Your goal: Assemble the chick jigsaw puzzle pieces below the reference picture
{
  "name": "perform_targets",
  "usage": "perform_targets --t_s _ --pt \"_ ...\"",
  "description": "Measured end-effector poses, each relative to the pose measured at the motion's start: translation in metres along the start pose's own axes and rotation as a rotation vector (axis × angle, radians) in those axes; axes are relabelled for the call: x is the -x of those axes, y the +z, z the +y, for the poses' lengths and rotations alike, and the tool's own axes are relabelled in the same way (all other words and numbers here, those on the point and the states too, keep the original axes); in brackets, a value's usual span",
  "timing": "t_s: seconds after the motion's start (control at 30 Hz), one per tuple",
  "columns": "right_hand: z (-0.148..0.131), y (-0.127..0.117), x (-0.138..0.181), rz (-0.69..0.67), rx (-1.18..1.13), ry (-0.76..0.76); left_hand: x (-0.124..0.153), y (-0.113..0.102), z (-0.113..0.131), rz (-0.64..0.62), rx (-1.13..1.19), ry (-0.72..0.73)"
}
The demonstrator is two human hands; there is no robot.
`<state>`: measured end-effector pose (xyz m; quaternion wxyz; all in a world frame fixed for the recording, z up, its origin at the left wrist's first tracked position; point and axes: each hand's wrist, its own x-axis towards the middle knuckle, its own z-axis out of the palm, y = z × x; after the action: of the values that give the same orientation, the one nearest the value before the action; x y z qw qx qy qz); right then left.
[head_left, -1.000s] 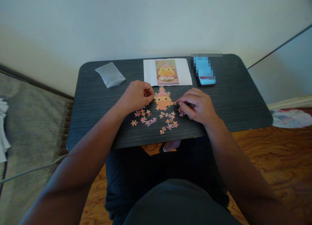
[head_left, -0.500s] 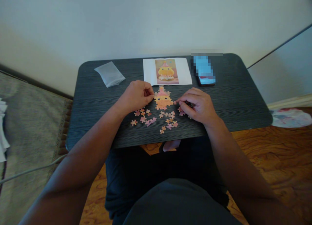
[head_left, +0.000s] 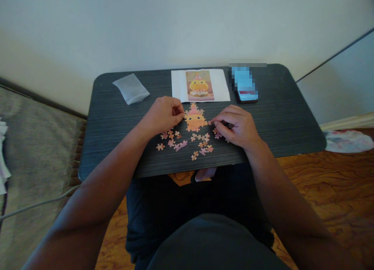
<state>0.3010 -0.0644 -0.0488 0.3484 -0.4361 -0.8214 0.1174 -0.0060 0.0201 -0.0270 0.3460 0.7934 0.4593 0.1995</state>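
A part-built jigsaw cluster, orange and pink, lies in the middle of the dark table. My left hand rests at its left edge, fingers curled and pinched against the cluster's side. My right hand sits at the cluster's right, fingers curled in a pinch on a small pink piece next to it. Several loose puzzle pieces are scattered on the table in front of the cluster, between my hands. A reference picture of the same yellow figure lies on white paper just beyond.
A clear plastic bag lies at the table's back left. A phone lies to the right of the picture. Wood floor shows on the right, a carpet and a cable on the left. My lap is under the table's near edge.
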Motion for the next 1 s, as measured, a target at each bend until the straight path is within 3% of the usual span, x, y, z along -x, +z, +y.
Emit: perform_targets --t_s 1.0 --pt "0.0022 0.0012 0.0021 -0.012 0.003 0.026 0.0001 0.0001 -0.0014 -0.013 -0.035 0.007"
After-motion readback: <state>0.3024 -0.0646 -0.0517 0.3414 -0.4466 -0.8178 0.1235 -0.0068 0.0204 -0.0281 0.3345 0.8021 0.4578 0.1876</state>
